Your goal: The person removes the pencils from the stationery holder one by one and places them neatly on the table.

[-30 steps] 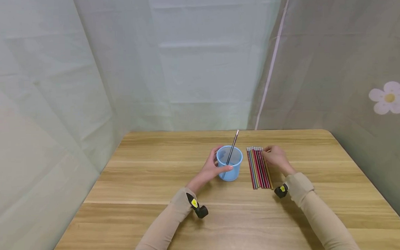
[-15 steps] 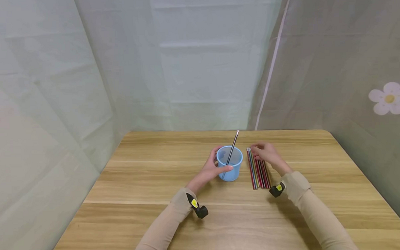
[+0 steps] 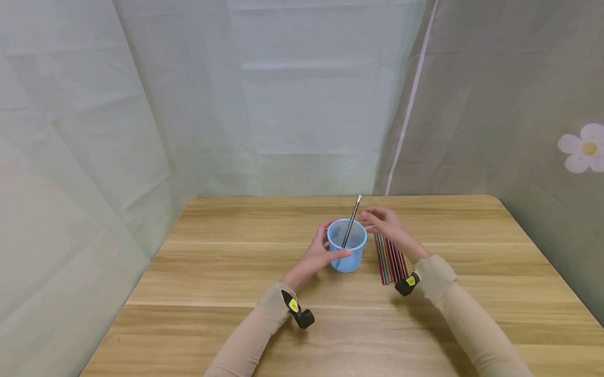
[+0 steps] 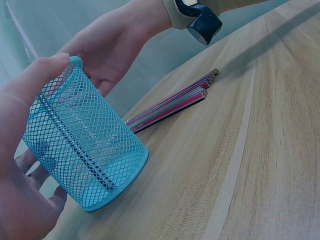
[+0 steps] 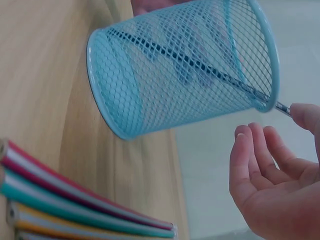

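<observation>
My left hand (image 3: 316, 259) grips a light blue mesh pencil cup (image 3: 349, 263) standing on the table, thumb at the near side, fingers round the far side. One dark striped pencil (image 3: 354, 214) leans inside, its white end above the rim. Just right of the rim is my right hand (image 3: 389, 225), its fingers relaxed and apart. In the right wrist view, my right thumb overlaps that pencil's end; whether it touches cannot be told. A row of several striped pencils (image 3: 392, 263) lies right of the cup, its far ends partly hidden under my right hand.
The wooden table (image 3: 225, 280) ends at a back edge by hanging light cloth (image 3: 304, 99). Grey cloth with a flower print (image 3: 588, 148) hangs on the right. Each wrist wears a small black camera (image 3: 302, 318).
My right hand has moved left, from the right side of the pencil row across its far ends to the cup's rim. The left hand, the cup and its pencil have stayed put.
</observation>
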{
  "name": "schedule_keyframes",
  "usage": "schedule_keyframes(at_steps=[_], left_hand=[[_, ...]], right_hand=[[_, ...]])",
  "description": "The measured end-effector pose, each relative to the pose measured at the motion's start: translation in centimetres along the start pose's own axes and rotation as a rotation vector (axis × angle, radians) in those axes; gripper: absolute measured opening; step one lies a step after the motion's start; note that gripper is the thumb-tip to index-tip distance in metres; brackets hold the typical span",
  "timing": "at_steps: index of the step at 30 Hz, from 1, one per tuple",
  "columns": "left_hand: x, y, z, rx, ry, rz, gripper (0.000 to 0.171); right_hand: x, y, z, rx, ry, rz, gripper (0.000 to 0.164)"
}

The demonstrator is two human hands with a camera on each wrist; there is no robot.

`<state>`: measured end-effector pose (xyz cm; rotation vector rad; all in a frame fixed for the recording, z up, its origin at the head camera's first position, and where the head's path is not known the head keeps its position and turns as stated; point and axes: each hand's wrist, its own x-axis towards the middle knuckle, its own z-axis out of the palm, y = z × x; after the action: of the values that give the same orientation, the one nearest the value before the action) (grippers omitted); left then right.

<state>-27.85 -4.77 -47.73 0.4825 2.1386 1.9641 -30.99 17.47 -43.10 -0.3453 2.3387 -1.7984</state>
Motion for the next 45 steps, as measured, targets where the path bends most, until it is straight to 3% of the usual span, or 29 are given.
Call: schedule_keyframes(at_steps=[12,19,27,39,45], left_hand=[[0.0,0.1,0.0,-0.003,-0.006,-0.016,0.092],[-1.1,2.6,-0.2,0.001,-0.040,-0.042,0.090],[0.3,0.0,-0.2,0.005,-0.021,-0.055,0.089],[0.3,0.0,-0.2,0.031,0.000,-0.027,0.088],[0.4,-0.1,-0.2,0.013,-0.003,-0.006,0.092]], right_hand=[[0.8,0.4,1.2,-0.018,0.060,-0.008,0.047],[1.0,0.1,1.6,-0.028,0.061,0.005,0.048],[1.3,0.0,1.7,-0.021,0.119,-0.025,0.051],[0.7,-1.5,0.8,0.062,0.212,-0.066,0.041],[0.4,-2.0,0.5,0.092,0.229,-0.057,0.045]])
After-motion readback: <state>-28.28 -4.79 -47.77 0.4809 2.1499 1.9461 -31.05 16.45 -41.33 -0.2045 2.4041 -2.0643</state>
